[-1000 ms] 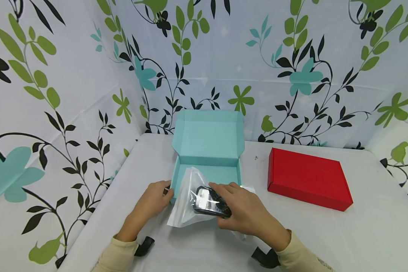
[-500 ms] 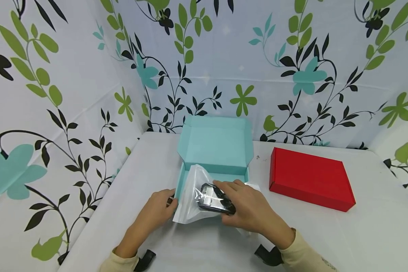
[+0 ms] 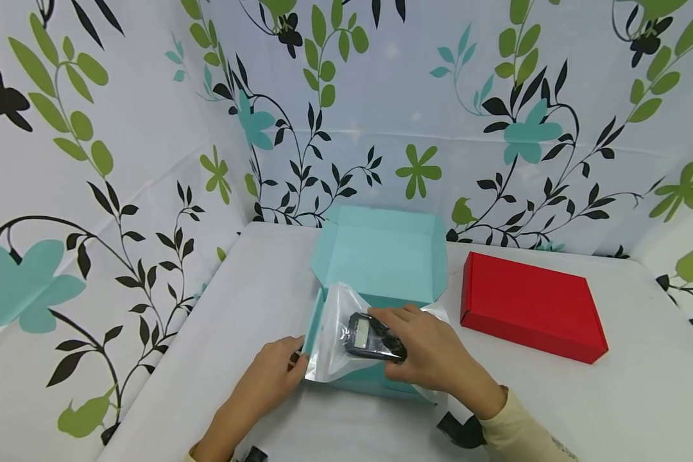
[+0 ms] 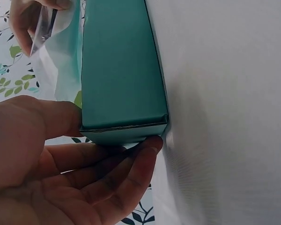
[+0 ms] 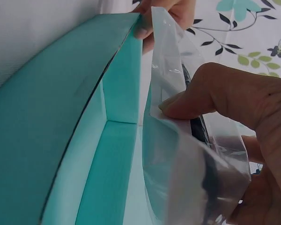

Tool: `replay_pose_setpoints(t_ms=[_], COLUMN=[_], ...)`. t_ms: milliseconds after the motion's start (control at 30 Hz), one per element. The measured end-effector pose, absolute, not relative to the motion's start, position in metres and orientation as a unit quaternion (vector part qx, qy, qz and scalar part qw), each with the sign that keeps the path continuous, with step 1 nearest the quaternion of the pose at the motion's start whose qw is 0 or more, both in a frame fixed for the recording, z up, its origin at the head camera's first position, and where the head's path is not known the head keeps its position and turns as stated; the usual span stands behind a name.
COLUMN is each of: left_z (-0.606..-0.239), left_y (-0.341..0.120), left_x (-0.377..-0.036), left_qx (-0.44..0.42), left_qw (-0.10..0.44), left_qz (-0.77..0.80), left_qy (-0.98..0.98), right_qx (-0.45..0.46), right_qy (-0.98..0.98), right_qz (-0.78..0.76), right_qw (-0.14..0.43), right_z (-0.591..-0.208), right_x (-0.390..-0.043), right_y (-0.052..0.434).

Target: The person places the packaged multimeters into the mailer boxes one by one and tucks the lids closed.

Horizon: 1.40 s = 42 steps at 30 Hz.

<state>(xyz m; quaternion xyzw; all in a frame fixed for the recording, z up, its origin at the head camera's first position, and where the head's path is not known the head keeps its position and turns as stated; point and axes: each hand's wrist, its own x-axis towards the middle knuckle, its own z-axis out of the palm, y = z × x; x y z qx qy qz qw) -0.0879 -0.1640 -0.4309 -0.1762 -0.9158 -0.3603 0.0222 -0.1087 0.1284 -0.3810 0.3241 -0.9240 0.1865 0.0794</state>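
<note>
An open teal cardboard box (image 3: pixel 381 256) stands with its lid raised at the back. My left hand (image 3: pixel 271 372) grips its left side, the thumb on one face and the fingers curled at the corner (image 4: pixel 152 126). Over the box, my right hand (image 3: pixel 430 350) holds a clear plastic bag (image 3: pixel 332 350) with a black handheld device (image 3: pixel 362 337) inside, its small grey screen facing up. In the right wrist view, the thumb presses the bag (image 5: pixel 171 126) from one side, with fingers on the other. Bag and hand hide much of the box's inside.
A closed red box (image 3: pixel 531 305) lies on the white-covered table (image 3: pixel 554 398) to the right. Behind and to the left hang leaf-patterned cloths (image 3: pixel 369 83). A black strap (image 3: pixel 462 430) shows by the right wrist.
My left hand and the teal box have come toward me and slightly right, so the box now lies further under the bag. My right hand still holds the bagged device. The view has shifted a little.
</note>
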Motion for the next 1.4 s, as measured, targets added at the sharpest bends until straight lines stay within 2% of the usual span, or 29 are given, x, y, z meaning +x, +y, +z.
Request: replay_pose_setpoints(t_ms=[1400], left_z=[-0.43], left_y=[-0.16], left_x=[-0.073], left_qx=[-0.174], left_qw=[0.027], left_qz=[-0.356], left_qy=[-0.918], right_qx=[0.325], right_qy=[-0.93], right_qz=[0.172], right_qw=[0.007], right_z=[-0.409], right_x=[-0.119], right_y=[0.114])
